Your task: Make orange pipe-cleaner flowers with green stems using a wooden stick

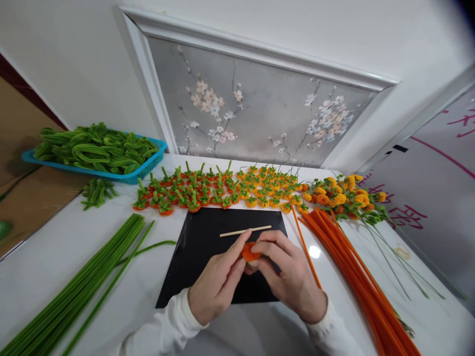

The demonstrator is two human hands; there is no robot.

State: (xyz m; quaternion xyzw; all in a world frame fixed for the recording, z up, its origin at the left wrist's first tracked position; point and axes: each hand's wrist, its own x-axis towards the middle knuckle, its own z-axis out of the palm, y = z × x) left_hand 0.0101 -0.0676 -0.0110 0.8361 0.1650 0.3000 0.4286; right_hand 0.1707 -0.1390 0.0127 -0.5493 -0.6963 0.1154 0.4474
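Head view: orange piece (249,251) pinched between both hands.
Above the mat (196,247), the left hand (215,283) gripped its left side with straight fingers, the right hand (291,272) its right with bent ones, neither clearly nearer. Its long axis was unclear; the stick (233,233) lay crosswise just beyond.

Fairly bright light is washing over the white table (67,247), seemingly from above; a glare spot (314,252) is gleaming toward its right edge — while soft grey shade is dulling its near edge by the right hand (291,272). The wide lens is stretching the green stems (87,282) toward the near left corner, and dark blur is swallowing the view's top right.
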